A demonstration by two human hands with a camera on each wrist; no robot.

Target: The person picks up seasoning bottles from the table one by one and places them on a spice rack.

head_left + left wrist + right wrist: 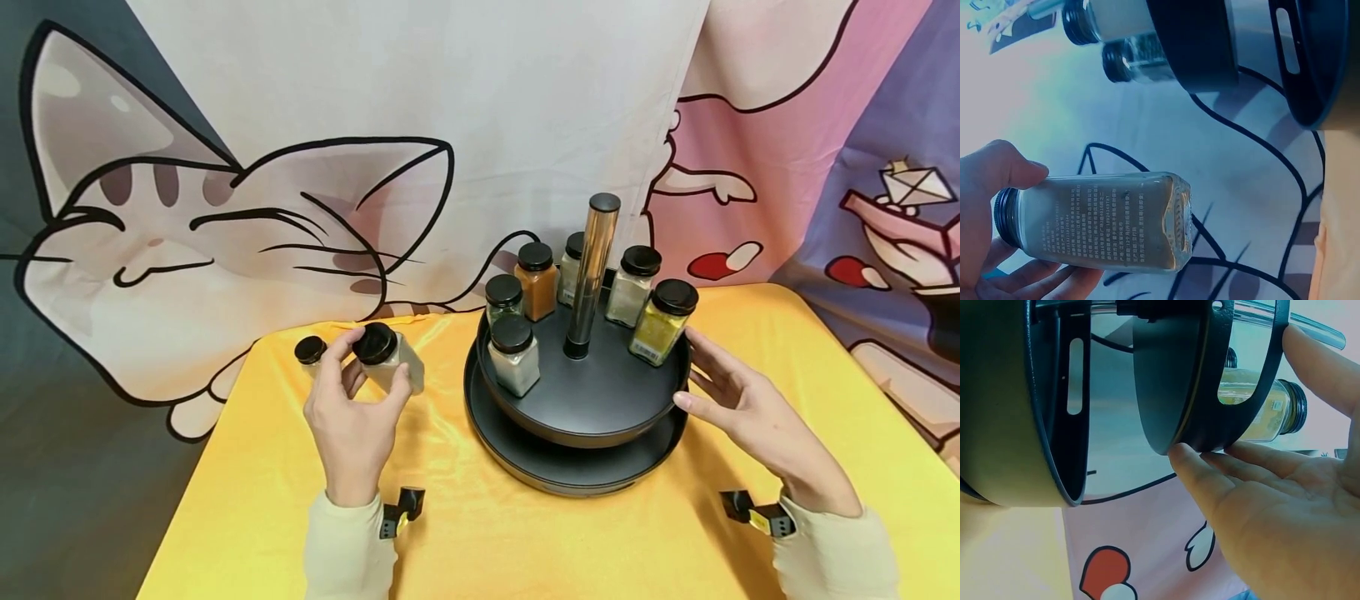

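Observation:
My left hand (352,417) holds a square glass spice jar (405,367) by its upper end, thumb on one side and fingers on the other. The jar has a black lid, pale contents and white printed text on its side (1104,222). It is tilted, left of a black two-tier spice rack (585,408). At the right side of the rack, my right hand (742,408) touches the upper tier's rim with thumb and fairly straight fingers. The slotted wall of that tier (1207,422) shows against the fingertips. Close by stands a jar of yellow spice (660,325).
Several black-lidded jars stand on the upper tier, among them an orange one (536,283) and a pale one (514,358). A shiny post (592,275) rises from its middle. Another jar (309,352) stands behind my left hand on the yellow cloth (480,542).

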